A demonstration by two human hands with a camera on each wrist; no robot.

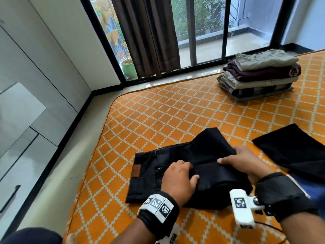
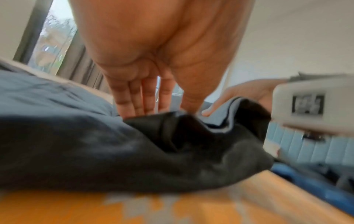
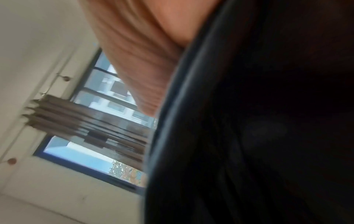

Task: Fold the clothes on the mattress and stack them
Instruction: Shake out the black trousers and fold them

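Black jeans (image 1: pixel 149 182) lie partly folded near the front of the orange patterned mattress (image 1: pixel 158 111), with the brown waist patch to the left. My left hand (image 1: pixel 181 173) rests on the jeans with straight fingers (image 2: pixel 143 98) pressing down behind a fold of the cloth (image 2: pixel 95 144). My right hand (image 1: pixel 242 159) grips the folded-over leg, thumb on top and fingers curled over its far edge. The left wrist view shows that hand (image 2: pixel 245 91) holding the raised edge. In the right wrist view, dark cloth (image 3: pixel 268 121) fills the frame beside the palm (image 3: pixel 143 60).
A stack of folded clothes (image 1: pixel 258 74) stands at the mattress's far right corner. Another black garment (image 1: pixel 295 150) lies flat to the right of the jeans. Beyond are a barred window with a brown curtain (image 1: pixel 149 32), and pale floor (image 1: pixel 61 155) and cupboards on the left.
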